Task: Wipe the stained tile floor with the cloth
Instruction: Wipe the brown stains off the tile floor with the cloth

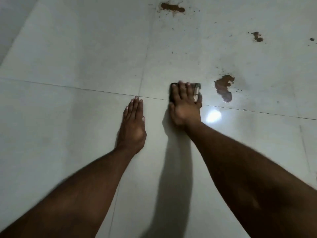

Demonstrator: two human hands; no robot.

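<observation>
The dark folded cloth (197,91) is pressed flat under the right hand (184,102), fingers straight; the nearest brown stain (223,88) lies just to its right, probably wet. The left hand (133,125) rests flat and empty, farther away.

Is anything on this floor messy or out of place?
Yes. Brown stains blot the pale tile floor: one just right of the cloth under the right hand, two farther away.

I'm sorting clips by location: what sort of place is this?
Probably an indoor room with a tiled floor: large pale glossy tiles with thin grout lines, a lamp's glare, brown stains, and what may be a wall at the far left.
</observation>
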